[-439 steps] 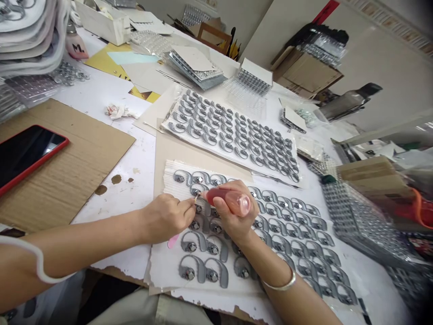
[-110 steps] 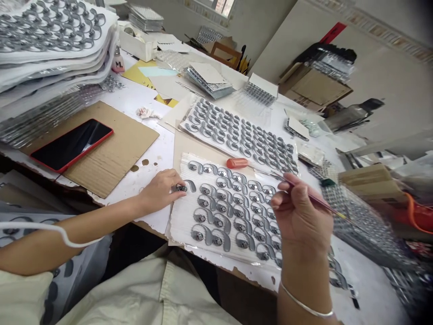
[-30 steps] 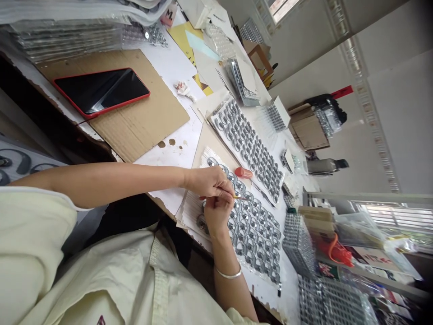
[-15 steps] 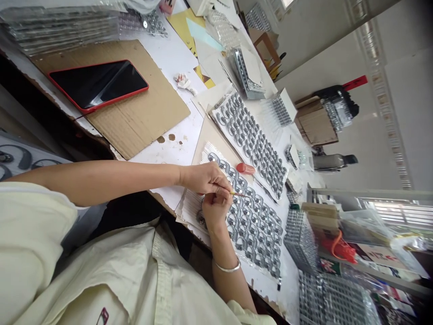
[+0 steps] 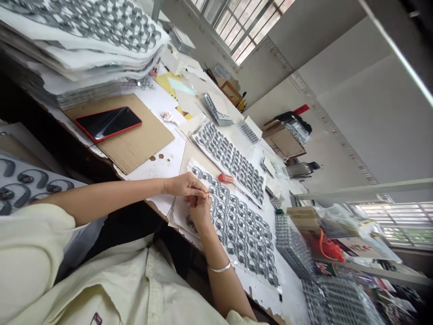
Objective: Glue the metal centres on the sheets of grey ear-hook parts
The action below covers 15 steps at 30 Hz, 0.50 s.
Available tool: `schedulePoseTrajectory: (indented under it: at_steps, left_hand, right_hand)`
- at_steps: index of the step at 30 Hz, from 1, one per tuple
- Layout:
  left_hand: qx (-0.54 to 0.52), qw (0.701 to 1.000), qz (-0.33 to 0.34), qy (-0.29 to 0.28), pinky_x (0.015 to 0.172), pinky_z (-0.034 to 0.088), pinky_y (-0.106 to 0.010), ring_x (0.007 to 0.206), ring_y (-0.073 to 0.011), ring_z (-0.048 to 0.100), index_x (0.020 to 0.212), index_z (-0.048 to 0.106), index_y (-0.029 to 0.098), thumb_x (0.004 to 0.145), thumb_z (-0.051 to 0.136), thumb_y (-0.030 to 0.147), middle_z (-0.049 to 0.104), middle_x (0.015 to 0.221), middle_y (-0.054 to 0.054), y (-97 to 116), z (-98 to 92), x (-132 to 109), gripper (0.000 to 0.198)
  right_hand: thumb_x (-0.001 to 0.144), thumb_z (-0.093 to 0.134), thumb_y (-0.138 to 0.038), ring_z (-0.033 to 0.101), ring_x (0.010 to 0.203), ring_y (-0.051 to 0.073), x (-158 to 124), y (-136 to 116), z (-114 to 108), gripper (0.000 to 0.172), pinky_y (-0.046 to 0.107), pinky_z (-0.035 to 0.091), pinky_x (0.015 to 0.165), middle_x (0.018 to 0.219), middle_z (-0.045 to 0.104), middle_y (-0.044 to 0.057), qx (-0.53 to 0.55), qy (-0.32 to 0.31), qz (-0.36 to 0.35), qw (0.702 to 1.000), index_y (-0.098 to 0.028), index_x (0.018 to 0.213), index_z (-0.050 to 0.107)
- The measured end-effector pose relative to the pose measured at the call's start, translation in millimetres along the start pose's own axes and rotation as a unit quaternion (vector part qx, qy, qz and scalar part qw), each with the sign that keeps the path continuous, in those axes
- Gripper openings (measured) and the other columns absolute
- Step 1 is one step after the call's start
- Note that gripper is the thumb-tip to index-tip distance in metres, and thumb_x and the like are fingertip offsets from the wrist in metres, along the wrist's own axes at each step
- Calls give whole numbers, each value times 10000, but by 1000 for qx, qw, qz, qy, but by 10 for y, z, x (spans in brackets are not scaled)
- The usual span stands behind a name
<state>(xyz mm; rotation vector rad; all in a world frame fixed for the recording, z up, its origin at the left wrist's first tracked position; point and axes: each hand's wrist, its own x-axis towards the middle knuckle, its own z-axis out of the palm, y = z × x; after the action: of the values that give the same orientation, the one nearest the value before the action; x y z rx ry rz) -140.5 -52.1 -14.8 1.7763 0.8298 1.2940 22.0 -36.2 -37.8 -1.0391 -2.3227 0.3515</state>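
My left hand (image 5: pixel 186 185) reaches in from the left, its fingers pinched on a thin yellowish stick (image 5: pixel 207 192). Close against it, my right hand (image 5: pixel 200 211), with a silver bangle on the wrist, is closed; what its fingers hold is hidden. Both hands are over the near-left corner of a sheet of grey curled pieces with shiny round centres (image 5: pixel 241 230). A red-handled tool (image 5: pixel 225 178) lies just beyond, between this sheet and a second sheet of similar pieces (image 5: pixel 230 158).
A red-edged phone (image 5: pixel 108 123) rests on cardboard (image 5: pixel 145 140) at the left. Behind it rises a tall stack of sheets (image 5: pixel 101 63). Clear packs of parts (image 5: pixel 292 243) stand at the right, beside a crowded shelf (image 5: pixel 365 271). More pieces (image 5: pixel 30 185) lie at lower left.
The camera view has swung, so the table scene sits further left and more of the stack and window shows. Both hands remain together; less of the stick shows between them.
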Motion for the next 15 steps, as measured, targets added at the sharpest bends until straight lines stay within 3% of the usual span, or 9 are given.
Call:
schedulePoseTrajectory:
  at_steps: [3,6,10,13,15]
  left_hand:
    - [-64,996,-15,-53,745,545,-239,851,-188,688,1007,717,144,827,621,464,699,1076,-105,7,-51,-50,380]
    - [-82,994,-59,-32,822,534,-273,958,-207,668,1205,615,145,823,617,488,645,1188,-124,-16,-125,-130,514]
    - [70,991,-107,24,975,465,-337,1112,-238,606,1141,645,120,851,596,413,649,1177,-137,-38,-176,-262,415]
    - [201,974,-108,-5,1005,446,-363,1129,-248,593,1072,668,134,797,675,291,633,1203,-137,-24,-141,-327,317]
    - [262,959,-103,-32,1017,439,-369,1156,-248,568,1040,666,136,776,695,237,610,1237,-138,-7,-96,-338,284]
  right_hand:
    - [827,428,-257,560,558,170,16,-90,-70,200,331,483,584,599,610,38,15,-8,9,1000,-181,708,570]
    - [879,428,-314,600,572,154,28,-199,-208,250,308,503,599,641,646,38,51,-16,43,998,-174,726,569]
    - [869,509,-417,634,600,143,33,-308,-549,258,295,555,586,701,659,29,219,5,165,962,-171,820,568]
    - [839,543,-470,654,661,159,-59,-208,-910,306,301,571,564,768,664,49,251,25,219,943,-166,857,575]
    - [824,544,-504,629,608,151,-201,-23,-1158,337,293,553,522,740,656,48,212,27,267,940,-168,843,556]
